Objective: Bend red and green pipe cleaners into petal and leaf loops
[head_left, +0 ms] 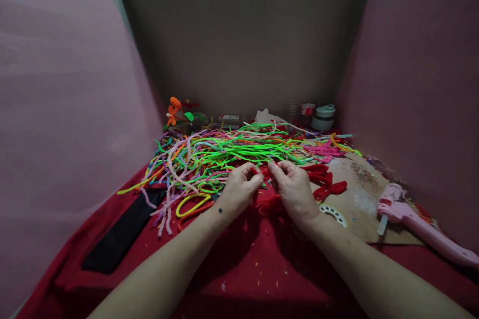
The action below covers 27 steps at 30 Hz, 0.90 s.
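Observation:
My left hand (242, 185) and my right hand (294, 188) are close together above the red cloth, each with thumb and forefinger pinched. Between the fingertips is a red pipe cleaner (266, 173), partly hidden by the fingers. Just behind the hands spreads a big heap of pipe cleaners (239, 149), with bright green ones on top. Bent red pipe cleaner pieces (331, 188) lie to the right of my right hand. Near my left wrist are scissors with yellow and orange handles (192, 204), their blades mostly covered.
A pink glue gun (407, 214) rests at the right on a cardboard sheet (359, 199), near a white ring with holes (333, 214). At left lies a black flat case (123, 232). Behind stand a lidded cup (324, 117) and an orange flower (174, 109). Pink sheets (67, 84) flank both sides.

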{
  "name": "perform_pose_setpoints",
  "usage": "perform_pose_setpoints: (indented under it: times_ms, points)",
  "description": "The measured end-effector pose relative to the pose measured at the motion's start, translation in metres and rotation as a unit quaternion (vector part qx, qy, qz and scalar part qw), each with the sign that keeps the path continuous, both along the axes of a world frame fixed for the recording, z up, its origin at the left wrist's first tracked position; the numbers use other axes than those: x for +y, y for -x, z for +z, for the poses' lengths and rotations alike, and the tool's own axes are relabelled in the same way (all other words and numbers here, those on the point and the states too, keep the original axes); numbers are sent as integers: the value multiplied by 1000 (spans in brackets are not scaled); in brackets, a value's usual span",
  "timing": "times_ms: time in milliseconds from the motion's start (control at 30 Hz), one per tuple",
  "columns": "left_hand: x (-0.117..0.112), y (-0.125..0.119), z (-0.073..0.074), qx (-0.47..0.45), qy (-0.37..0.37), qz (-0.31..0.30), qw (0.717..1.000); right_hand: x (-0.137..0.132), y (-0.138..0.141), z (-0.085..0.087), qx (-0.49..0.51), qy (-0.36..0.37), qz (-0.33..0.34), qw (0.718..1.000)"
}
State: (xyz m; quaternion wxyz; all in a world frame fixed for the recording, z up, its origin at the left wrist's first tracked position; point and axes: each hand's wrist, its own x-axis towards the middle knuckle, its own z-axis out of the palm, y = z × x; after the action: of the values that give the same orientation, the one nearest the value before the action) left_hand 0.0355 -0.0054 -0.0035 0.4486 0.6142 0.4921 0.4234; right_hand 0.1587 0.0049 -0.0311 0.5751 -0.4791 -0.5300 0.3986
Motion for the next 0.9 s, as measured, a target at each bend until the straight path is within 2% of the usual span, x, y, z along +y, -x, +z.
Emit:
perform_pose_setpoints:
  times_ms: [67, 200, 267, 333, 467, 600, 733, 900]
  points:
    - [0, 0, -1, -5, -5, 4, 1000, 0, 0, 0, 2, 3, 12, 1000]
    - [3, 8, -4, 9, 3, -23, 1000, 2, -4, 3, 53, 30, 113, 992]
    - [5, 11, -5, 23, 6, -37, 999, 3, -5, 5, 72, 46, 139, 987]
    - [6, 11, -9, 39, -11, -35, 999, 3, -5, 7, 70, 51, 133, 987]
    - [6, 8, -13, 54, -76, -11, 996, 2, -2, 4, 53, 29, 76, 995]
    - [3, 7, -5, 43, -44, -31, 998, 6, -1, -2, 139, 62, 140, 979]
    - [2, 8, 0, -31, -2, -44, 999, 10, -3, -4, 209, 85, 197, 954]
    - [6, 12, -8, -142, 40, -62, 987, 8, -3, -2, 204, 50, 186, 960]
